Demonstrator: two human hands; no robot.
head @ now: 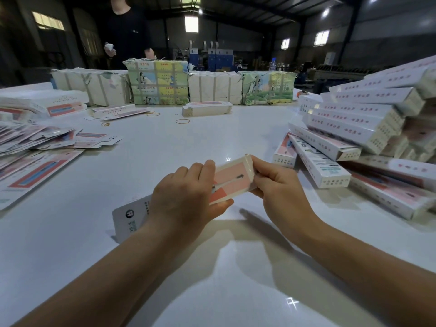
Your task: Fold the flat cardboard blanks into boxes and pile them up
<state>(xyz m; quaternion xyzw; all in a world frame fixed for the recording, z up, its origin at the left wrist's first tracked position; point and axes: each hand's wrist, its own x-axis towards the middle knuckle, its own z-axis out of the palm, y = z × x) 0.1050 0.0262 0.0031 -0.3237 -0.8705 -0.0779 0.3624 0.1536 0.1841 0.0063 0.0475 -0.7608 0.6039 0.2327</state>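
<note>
I hold one box point(230, 179) above the worktop point(165, 147), in front of me, approx. in the middle. My left hand point(186, 192) grips its near part, fingers curled round it; my right hand point(276, 182) pinches the far end, where I think the end flap is closing. The near end shows behind my left wrist and looks not closed yet, so this box is maybe half done.

On my right, the pile of finished boxes point(363, 119) is already high. On my left, many flat blanks point(40, 142) lie spread, and wrapped bundles point(158, 82) stand at the far edge, w/ rubber bands point(182, 121) near them. So I judge much work is left.
</note>
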